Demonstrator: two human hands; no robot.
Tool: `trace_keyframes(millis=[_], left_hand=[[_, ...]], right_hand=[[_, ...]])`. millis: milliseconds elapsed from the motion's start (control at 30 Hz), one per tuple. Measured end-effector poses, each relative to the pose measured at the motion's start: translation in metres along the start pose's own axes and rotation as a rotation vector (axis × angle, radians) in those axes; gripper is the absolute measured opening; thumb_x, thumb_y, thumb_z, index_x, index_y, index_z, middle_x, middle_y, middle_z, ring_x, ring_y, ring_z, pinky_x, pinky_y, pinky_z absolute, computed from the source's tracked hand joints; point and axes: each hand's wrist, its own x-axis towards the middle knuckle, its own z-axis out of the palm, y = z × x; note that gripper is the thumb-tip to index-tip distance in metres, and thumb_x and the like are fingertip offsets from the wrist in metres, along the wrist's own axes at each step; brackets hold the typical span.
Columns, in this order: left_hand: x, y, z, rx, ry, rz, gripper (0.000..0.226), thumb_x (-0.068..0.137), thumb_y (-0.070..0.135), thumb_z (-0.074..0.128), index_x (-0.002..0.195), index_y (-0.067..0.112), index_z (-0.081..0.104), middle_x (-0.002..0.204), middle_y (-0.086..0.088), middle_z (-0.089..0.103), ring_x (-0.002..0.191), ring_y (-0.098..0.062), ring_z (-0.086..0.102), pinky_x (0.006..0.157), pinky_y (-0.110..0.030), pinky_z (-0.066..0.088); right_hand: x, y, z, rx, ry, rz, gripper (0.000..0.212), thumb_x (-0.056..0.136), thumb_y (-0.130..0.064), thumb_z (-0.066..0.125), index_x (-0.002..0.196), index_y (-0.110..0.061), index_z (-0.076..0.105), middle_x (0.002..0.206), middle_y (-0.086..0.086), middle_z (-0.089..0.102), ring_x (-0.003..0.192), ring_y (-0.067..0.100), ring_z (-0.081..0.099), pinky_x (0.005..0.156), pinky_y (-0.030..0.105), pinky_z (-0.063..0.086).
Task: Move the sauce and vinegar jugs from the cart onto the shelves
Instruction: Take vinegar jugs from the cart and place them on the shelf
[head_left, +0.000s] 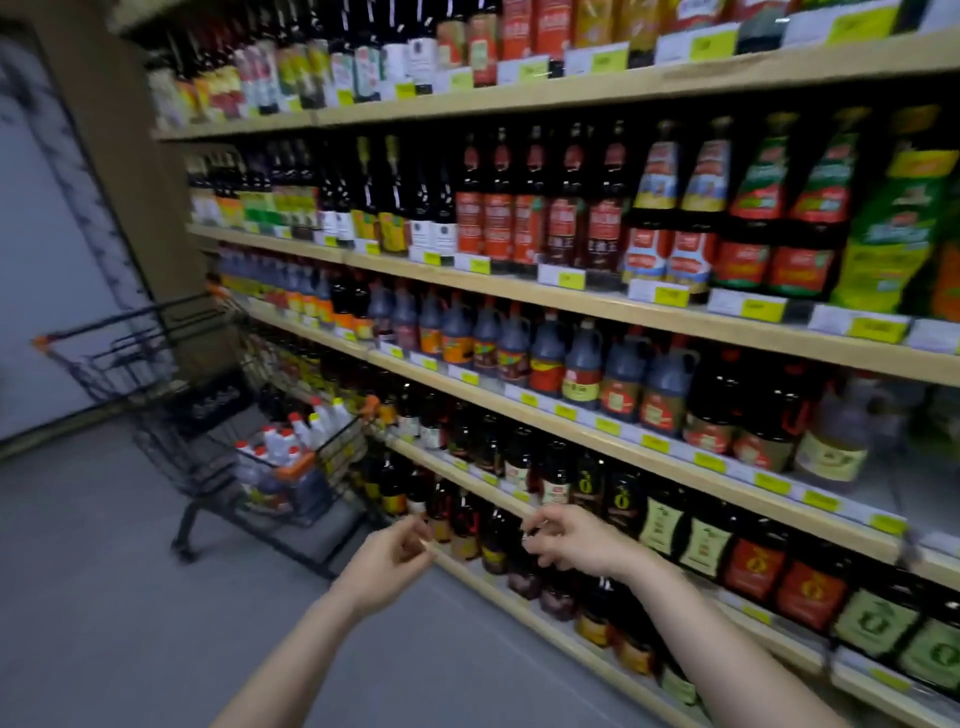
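none of the labels could be read: the whole view was blurred, and the print on the bottles and on the yellow price tags (671, 296) along the shelf edges was only smears of colour. the wooden shelves (597, 306) ran from far left to near right, packed with dark bottles bearing red, orange, green and yellow labels, and one row of grey-blue handled jugs (584, 358) stood on the middle shelf.

the black wire cart (208, 426) with orange corners stood far to the left on the grey floor (104, 597), its right end just beside the lower shelves. in it were the jugs to move (291, 441): pale, whitish ones with red and yellow caps, packed together, with darker ones under them that i could not make out.

my left hand (395, 551) and right hand (576, 540) hung near each other in front of the lowest shelves, apart, fingers loosely curled and holding nothing, well away from the cart. the right hand was in front of dark bottles (467, 525) on the lowest shelf, hiding part of them.
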Motion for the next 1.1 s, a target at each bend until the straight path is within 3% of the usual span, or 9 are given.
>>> trace_keyframes(millis=[67,133,233,333,467,667,900,1000,1100], left_hand=[[-0.019,-0.036,-0.037,-0.005,0.068,-0.066,0.011,0.085,0.021,0.063,0.084,0.027,0.054,0.075,0.001,0.066,0.062,-0.007,0.061,0.064,-0.029,0.050],[-0.036,-0.063,-0.067,0.006,0.119,-0.121,0.008,0.085,0.020,0.064,0.087,0.021,0.056,0.078,-0.005,0.069,0.066,-0.015,0.064,0.064,-0.029,0.051],[-0.058,-0.102,-0.098,-0.001,0.185,-0.170,0.007,0.086,0.014,0.063,0.090,0.012,0.057,0.074,-0.002,0.067,0.059,-0.003,0.059,0.055,-0.012,0.043],[-0.071,-0.145,-0.121,0.014,0.228,-0.235,0.016,0.087,0.018,0.063,0.085,0.031,0.053,0.076,0.012,0.062,0.065,0.007,0.058,0.060,-0.013,0.043],[-0.068,-0.197,-0.145,0.013,0.238,-0.345,0.021,0.086,0.021,0.064,0.082,0.036,0.050,0.076,0.004,0.064,0.063,0.000,0.058,0.066,-0.024,0.047],[-0.023,-0.261,-0.193,0.031,0.264,-0.401,0.019,0.086,0.022,0.065,0.083,0.036,0.053,0.076,0.003,0.064,0.063,-0.002,0.057,0.066,-0.018,0.046],[0.038,-0.326,-0.248,0.099,0.258,-0.470,0.020,0.086,0.025,0.063,0.078,0.038,0.050,0.076,0.009,0.063,0.066,0.008,0.056,0.066,-0.014,0.044],[0.057,-0.353,-0.274,0.117,0.260,-0.501,0.022,0.087,0.025,0.062,0.079,0.039,0.047,0.076,0.010,0.061,0.067,0.009,0.055,0.065,-0.011,0.042],[0.075,-0.378,-0.294,0.135,0.255,-0.526,0.023,0.088,0.027,0.061,0.079,0.041,0.045,0.075,0.010,0.061,0.070,0.006,0.057,0.067,-0.013,0.043]], right_hand=[[0.023,-0.024,0.035,0.007,-0.061,-0.016,0.026,0.091,-0.024,0.057,0.114,-0.012,0.056,0.091,0.003,0.062,0.073,0.009,0.061,0.065,0.028,0.043],[0.045,-0.048,0.063,-0.003,-0.047,-0.070,0.022,0.091,-0.022,0.058,0.111,-0.011,0.059,0.083,-0.001,0.063,0.069,0.006,0.060,0.065,0.024,0.044],[0.078,-0.081,0.100,0.021,-0.044,-0.125,0.014,0.091,-0.018,0.058,0.104,-0.014,0.060,0.079,0.000,0.063,0.064,0.007,0.058,0.060,0.019,0.044],[0.114,-0.105,0.135,-0.019,-0.107,-0.139,0.013,0.090,-0.016,0.058,0.102,-0.014,0.059,0.086,0.008,0.064,0.073,0.015,0.061,0.057,0.013,0.044],[0.161,-0.130,0.162,-0.038,-0.191,-0.131,0.020,0.091,-0.018,0.058,0.109,-0.011,0.059,0.090,0.009,0.062,0.075,0.013,0.060,0.058,0.013,0.044],[0.254,-0.154,0.188,0.000,-0.300,-0.122,0.017,0.091,-0.021,0.058,0.107,-0.017,0.059,0.083,-0.002,0.059,0.072,0.007,0.057,0.065,0.021,0.045],[0.382,-0.189,0.212,0.024,-0.357,-0.119,0.015,0.091,-0.022,0.059,0.105,-0.017,0.060,0.092,0.003,0.063,0.078,0.014,0.061,0.062,0.021,0.043],[0.426,-0.207,0.228,0.063,-0.364,-0.114,0.015,0.090,-0.017,0.060,0.104,-0.013,0.059,0.090,0.007,0.060,0.073,0.013,0.058,0.059,0.015,0.042],[0.465,-0.216,0.244,0.043,-0.380,-0.134,0.013,0.088,-0.022,0.062,0.101,-0.021,0.062,0.089,0.006,0.063,0.080,0.013,0.058,0.070,0.022,0.043]])
